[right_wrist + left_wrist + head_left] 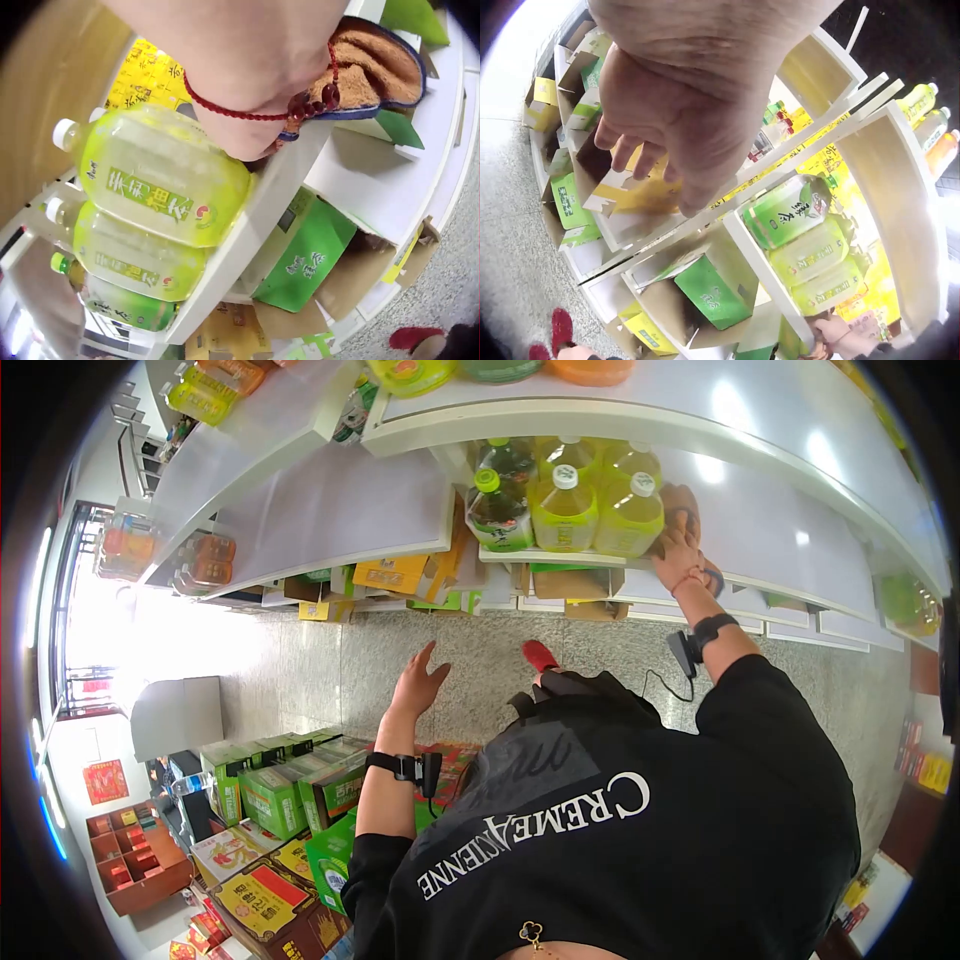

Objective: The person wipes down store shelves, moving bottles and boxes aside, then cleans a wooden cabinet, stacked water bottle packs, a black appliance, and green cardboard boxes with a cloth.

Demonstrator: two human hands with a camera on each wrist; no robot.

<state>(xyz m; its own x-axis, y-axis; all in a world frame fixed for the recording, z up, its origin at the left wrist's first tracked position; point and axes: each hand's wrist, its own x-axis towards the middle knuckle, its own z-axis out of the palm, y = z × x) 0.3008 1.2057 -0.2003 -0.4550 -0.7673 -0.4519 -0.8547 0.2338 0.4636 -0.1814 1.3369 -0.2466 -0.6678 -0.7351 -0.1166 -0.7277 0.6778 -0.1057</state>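
Cloth [375,71], a brown pad edged in blue, lies on the white shelf [770,550] just right of 3 yellow-green tea bottles [597,510], under the right hand [680,550], whose finger state I cannot tell (the wrist hides it). Wiping well likely means pressing flat and steering clear of the bottles. The left hand [420,682] hovers apart with fingers relaxed, holding nothing.

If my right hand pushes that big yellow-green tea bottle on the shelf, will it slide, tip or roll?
The bottle looks full and squarish, so it is probably heavy and would likely slide, not roll. Bottles packed beside it should resist tipping sideways. The right hand rests on a brown cloth next to it.
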